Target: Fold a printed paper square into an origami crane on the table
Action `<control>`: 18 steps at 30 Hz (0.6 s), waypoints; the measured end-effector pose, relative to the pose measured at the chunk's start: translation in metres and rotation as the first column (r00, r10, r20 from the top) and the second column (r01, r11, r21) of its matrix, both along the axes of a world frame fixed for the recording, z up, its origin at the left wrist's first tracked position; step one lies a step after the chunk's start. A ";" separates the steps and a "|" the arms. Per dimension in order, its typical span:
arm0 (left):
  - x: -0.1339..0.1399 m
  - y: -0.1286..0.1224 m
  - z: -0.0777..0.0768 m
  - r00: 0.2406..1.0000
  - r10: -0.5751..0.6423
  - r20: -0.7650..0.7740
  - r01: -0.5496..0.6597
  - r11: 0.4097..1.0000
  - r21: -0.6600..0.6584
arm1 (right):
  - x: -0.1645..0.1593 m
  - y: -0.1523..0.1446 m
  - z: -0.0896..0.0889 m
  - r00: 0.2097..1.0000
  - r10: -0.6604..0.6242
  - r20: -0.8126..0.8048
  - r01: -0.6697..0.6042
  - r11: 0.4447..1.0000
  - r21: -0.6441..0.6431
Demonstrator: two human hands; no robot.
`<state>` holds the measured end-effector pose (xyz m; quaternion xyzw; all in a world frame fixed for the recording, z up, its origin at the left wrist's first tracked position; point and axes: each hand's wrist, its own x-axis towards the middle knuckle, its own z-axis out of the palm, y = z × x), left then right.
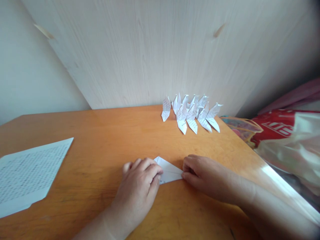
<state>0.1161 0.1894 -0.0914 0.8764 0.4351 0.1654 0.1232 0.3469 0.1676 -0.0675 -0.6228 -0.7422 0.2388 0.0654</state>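
A small sheet of white paper (170, 171), folded to a kite-like shape, lies on the wooden table (112, 133) between my hands. My left hand (143, 178) covers its left end, with the fingers curled and the thumb and forefinger closed on the paper's edge. At the pointed right end, my right hand (198, 171) pinches the tip between thumb and curled fingers. A crease line runs along the paper toward that tip. The paper's left end is hidden under my left hand.
Several folded paper cranes (191, 115) stand in rows at the table's back right. Printed sheets (35, 173) lie at the left. A pale wood panel (130, 53) rises behind the table. Beyond the right edge are a red bag (275, 125) and a whitish plastic bag (295, 150).
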 end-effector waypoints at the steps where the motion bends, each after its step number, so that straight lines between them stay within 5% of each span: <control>1: 0.000 0.000 0.000 1.000 -0.006 -0.008 0.006 1.000 0.007 | 0.000 0.000 0.001 1.000 0.002 0.002 -0.002 1.000 -0.003; 18: -0.002 0.002 0.000 0.988 -0.142 -0.060 0.149 0.980 0.131 | 0.002 0.001 0.004 0.999 0.016 -0.034 -0.015 1.000 0.004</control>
